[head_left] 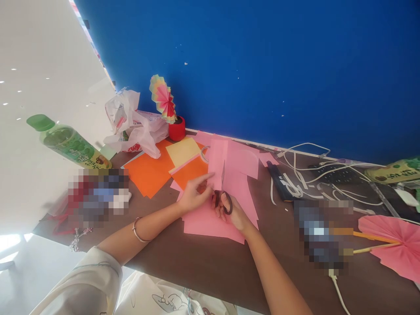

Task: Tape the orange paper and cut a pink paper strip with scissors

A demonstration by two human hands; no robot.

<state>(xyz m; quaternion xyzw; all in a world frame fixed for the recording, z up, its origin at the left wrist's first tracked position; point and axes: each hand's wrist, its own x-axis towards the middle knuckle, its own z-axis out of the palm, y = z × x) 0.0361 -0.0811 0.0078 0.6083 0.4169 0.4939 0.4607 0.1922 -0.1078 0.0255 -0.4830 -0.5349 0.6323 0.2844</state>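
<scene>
1. Pink strip (217, 153) lies on pink sheets (210, 225), nr mid back edge of table (203, 258).
2. L hand (195, 192): fingers bent at strip's lower L side; can't tell if they pinch it.
3. R hand (232, 214) grips scissors (227, 203) w/ fingers thru handle, blades up along strip; lower loop partly hidden.
4. Pixelated: items nr table's L end, plus dark item w/ cable toward R.
5. Pink fan (390, 249), R end, cut off by frame.

Bottle cap (40, 123), green; wall panel (256, 65), solid blue; flower pot (177, 128), red; folded fan (398, 247), pink; desk (164, 256), dark brown; pleated rosette (163, 99), pink and red, bordered yellow-green; scissor handles (227, 203), dark.
</scene>
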